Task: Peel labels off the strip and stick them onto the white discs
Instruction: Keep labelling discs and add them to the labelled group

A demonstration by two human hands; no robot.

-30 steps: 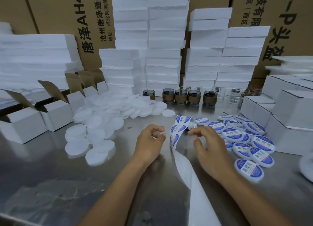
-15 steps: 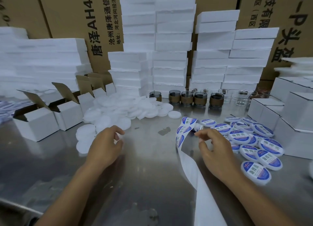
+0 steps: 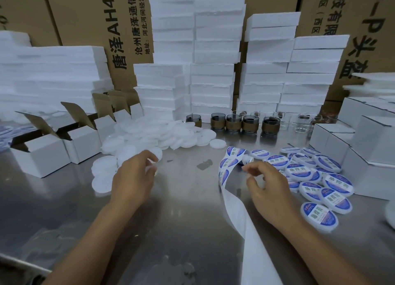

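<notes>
In the head view, your left hand [image 3: 132, 177] is at the near edge of the pile of blank discs [image 3: 154, 135]. Its fingers are curled round 1 white disc [image 3: 152, 166], which shows blurred at the fingertips.

Your right hand [image 3: 267, 186] is well apart from it on the right, fingers curled. Its index fingertip is at the curled far end of the label strip [image 3: 227, 162]. You cannot tell whether thumb and finger actually pinch a label there.

The strip arches up from the bench [image 3: 188, 199] between your 2 hands. Blue-and-white labels are on its far part, and bare white backing trails toward you beside your right forearm.

The labelled discs [image 3: 320, 190] lie in a loose heap just right of your right hand, many overlapping.

On the left stand small open boxes [image 3: 49, 154]. Along the back, a row of dark cups [image 3: 248, 124] with brown bands stands in front of stacked foam blocks [image 3: 213, 75] and brown cartons [image 3: 85, 17].
</notes>
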